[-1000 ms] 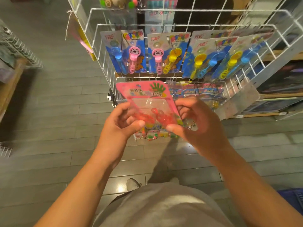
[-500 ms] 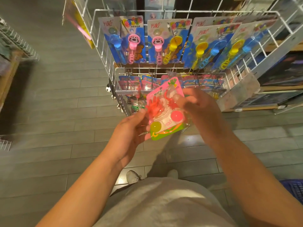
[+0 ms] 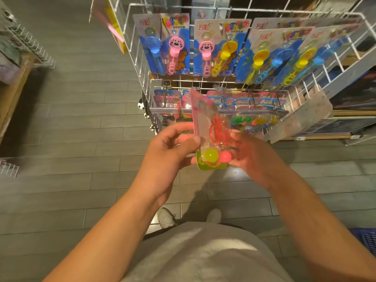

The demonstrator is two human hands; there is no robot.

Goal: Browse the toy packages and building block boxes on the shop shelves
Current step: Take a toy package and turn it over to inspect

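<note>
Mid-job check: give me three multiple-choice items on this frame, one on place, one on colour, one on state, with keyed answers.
1. Where is the pink toy package?
A. hung on the wire rack
B. between both hands, in front of the wire rack
C. on the floor

2. What colours are the two balls at its bottom?
A. yellow and pink-red
B. blue and white
C. both green

3. How is the left hand?
A. hanging free
B. flat on the rack
C. gripping the package edge

Answers: B, the left hand and right hand flank it; A, yellow ball beside pink-red ball; C, thumb lies over its edge.
</note>
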